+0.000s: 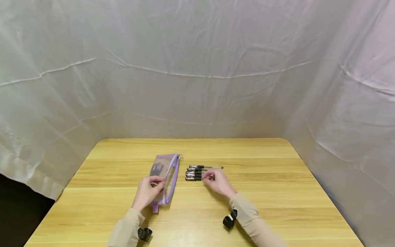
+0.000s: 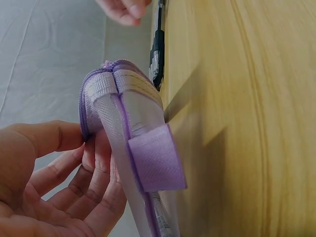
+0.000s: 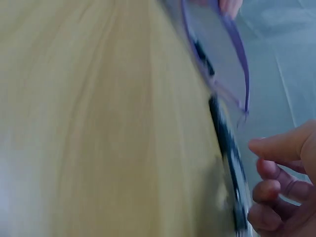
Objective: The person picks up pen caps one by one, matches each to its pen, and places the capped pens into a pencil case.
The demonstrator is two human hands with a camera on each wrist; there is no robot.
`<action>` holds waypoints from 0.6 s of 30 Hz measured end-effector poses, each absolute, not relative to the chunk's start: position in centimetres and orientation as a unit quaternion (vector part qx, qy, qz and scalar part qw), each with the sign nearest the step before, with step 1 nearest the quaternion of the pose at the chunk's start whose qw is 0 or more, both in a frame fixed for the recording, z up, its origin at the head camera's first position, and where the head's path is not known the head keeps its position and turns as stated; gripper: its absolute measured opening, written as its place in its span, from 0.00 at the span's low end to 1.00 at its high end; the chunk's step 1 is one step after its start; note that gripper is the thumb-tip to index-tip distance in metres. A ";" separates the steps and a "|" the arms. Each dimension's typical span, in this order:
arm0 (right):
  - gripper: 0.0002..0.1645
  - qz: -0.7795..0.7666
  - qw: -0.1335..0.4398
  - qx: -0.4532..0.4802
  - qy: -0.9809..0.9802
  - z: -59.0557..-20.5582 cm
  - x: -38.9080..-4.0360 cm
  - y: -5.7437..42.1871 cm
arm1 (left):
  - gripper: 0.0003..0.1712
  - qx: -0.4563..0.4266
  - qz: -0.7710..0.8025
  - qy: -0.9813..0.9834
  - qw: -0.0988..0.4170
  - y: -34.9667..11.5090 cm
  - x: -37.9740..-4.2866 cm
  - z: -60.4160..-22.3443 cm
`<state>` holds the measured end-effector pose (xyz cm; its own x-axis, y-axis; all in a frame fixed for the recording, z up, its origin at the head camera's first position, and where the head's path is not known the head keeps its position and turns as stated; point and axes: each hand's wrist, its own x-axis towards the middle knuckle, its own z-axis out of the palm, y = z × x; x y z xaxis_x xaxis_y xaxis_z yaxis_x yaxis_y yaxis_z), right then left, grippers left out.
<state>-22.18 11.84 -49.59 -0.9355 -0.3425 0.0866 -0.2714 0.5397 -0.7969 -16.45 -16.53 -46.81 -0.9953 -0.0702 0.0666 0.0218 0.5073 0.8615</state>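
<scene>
A mesh zip pouch (image 1: 160,160) with purple trim stands on the table, its zipped mouth parted toward the right. My left hand (image 1: 147,191) pinches one side of that mouth between thumb and fingers. Through the mesh shows something dark (image 1: 156,168), pen-shaped in the right wrist view. To the pouch's right lie several black-and-clear pens (image 1: 193,174), side by side. Over their near right ends hovers my right hand (image 1: 218,182), fingers loosely curled. In the right wrist view its thumb (image 3: 276,146) and fingers are apart from the pens (image 3: 229,153), and nothing shows between them.
The wooden table (image 1: 277,202) extends around the pouch and pens. Pale cloth (image 1: 197,96) hangs behind it and at both sides. A black wrist camera sits on each sleeve, the left one (image 1: 145,234) and the right one (image 1: 229,219).
</scene>
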 end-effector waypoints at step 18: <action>0.07 -0.294 -0.049 -0.173 0.939 -50.4 -23.2 13.8 | 0.07 0.013 -0.497 -0.866 0.049 -16.7 -16.3 -46.9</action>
